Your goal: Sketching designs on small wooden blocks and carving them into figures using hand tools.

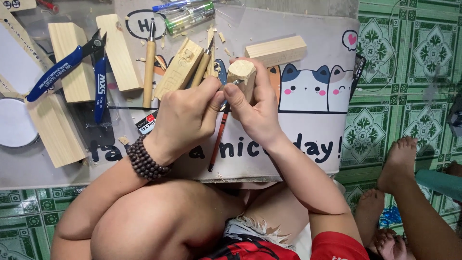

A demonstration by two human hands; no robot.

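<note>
My right hand [257, 113] grips a small pale wood block [242, 73] with roughly carved corners, held upright above the mat. My left hand [187, 118], with a dark bead bracelet [144, 159] on its wrist, is closed on a small carving knife [235, 83]. The knife's metal tip meets the block's left side and its handle is hidden in my fist. My two thumbs lie close together beside the block. A thin red and black pencil [217, 142] rests on the mat under my hands.
Several wood blocks [72, 60] lie on a white cartoon-cat mat [308, 115], with blue-handled cutters [98, 84], two wooden-handled carving tools [149, 67], a pen and a green lighter [190, 17], and wood chips. Another person's feet [397, 166] rest on the green tiled floor at the right.
</note>
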